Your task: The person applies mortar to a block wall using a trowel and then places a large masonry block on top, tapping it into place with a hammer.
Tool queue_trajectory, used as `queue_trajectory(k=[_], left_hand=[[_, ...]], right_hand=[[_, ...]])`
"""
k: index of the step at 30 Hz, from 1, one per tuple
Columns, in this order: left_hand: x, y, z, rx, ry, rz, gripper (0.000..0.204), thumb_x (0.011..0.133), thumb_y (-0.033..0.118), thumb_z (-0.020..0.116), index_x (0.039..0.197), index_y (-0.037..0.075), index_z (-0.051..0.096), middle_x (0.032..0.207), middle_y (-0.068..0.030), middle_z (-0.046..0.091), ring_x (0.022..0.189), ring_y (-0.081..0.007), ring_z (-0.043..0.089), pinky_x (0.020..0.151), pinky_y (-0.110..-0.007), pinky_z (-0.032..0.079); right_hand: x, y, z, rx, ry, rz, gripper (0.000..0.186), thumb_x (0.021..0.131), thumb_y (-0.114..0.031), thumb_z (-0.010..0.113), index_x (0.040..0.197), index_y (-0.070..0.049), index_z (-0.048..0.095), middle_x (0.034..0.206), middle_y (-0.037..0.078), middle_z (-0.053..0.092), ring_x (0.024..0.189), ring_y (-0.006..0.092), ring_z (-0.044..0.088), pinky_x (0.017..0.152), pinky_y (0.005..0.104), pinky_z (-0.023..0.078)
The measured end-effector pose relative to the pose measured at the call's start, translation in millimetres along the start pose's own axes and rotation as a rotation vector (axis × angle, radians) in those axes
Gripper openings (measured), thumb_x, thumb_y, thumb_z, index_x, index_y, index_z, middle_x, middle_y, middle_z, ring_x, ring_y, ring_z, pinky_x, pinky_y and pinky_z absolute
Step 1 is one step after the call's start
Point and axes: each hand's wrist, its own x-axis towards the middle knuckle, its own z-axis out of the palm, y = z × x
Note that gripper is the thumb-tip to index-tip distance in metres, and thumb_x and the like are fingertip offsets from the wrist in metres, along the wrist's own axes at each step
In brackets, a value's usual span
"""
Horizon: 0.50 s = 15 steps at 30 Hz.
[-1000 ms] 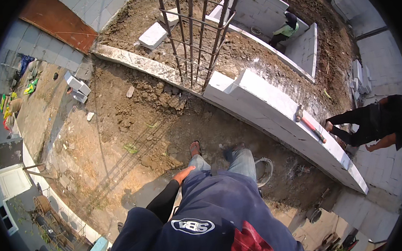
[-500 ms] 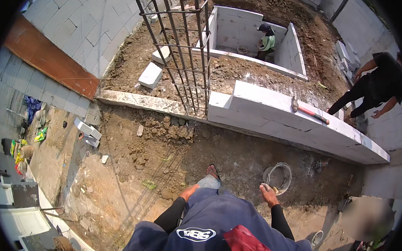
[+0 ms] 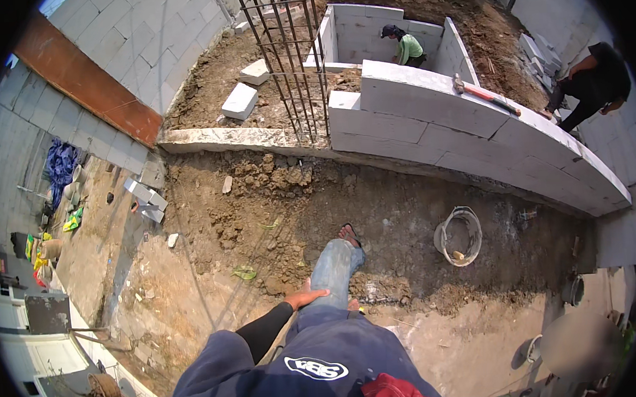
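Note:
My left hand [image 3: 307, 296] lies on the leg of my faded blue jeans [image 3: 333, 267], its fingers stretched out and holding nothing. My right hand is out of sight. On the dirt ahead to the right stands a pale round bucket [image 3: 443, 240] with a small yellowish-brown thing [image 3: 458, 255] in it, too small to name. Farther off, a hammer [image 3: 488, 98] with a red and black handle rests along the top of a low white block wall [image 3: 430, 119].
An upright rebar cage [image 3: 292, 69] rises beside the wall's left end. Loose white blocks [image 3: 239, 101] lie beyond the low footing [image 3: 234, 139], others [image 3: 145, 198] at left. One person [image 3: 408, 47] bends inside a block enclosure; another [image 3: 595, 83] stoops at right. Clods [image 3: 259, 180] roughen the ground.
My right hand, earlier beside the bucket, has left the view. My left hand now lies farther onto my jeans leg, which reaches forward. The person at right has stooped lower.

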Motion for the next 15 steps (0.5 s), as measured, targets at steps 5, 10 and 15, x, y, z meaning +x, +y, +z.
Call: queue_trajectory(k=[5,10,15], left_hand=[[-73.4,-19.8,12.1,-0.077,-0.081,-0.029,0.134,0.075,0.063,0.074,0.157,-0.005,-0.007,0.159,-0.0271,0.027,0.146,-0.0322,0.032,0.117,-0.039,0.031],[-86.8,-47.3,-5.8,0.098,-0.141,-0.047,0.104,0.089,0.060,0.058,0.158,0.000,0.009,0.160,-0.0241,0.029,0.145,-0.0327,0.036,0.115,-0.039,0.033],[-45.4,-117.2,-80.4,1.181,-0.289,0.316,0.054,0.101,0.040,0.038,0.135,0.003,0.057,0.142,-0.0205,0.055,0.132,-0.0369,0.049,0.108,-0.045,0.040]], right_hand=[[-6.3,111.9,28.2,0.025,-0.013,0.125,0.054,0.097,-0.047,0.056,0.137,-0.010,0.052,0.121,0.016,0.062,0.096,0.0276,0.065,0.075,0.0433,0.054],[-14.7,131.7,69.7,0.154,-0.033,0.003,0.056,0.097,-0.048,0.056,0.137,-0.009,0.053,0.127,0.019,0.061,0.102,0.0309,0.065,0.079,0.0460,0.055],[-67.0,56.1,94.5,0.341,-0.071,-0.379,0.059,0.099,-0.047,0.056,0.145,-0.011,0.045,0.126,0.013,0.060,0.094,0.0236,0.066,0.073,0.0370,0.057]])
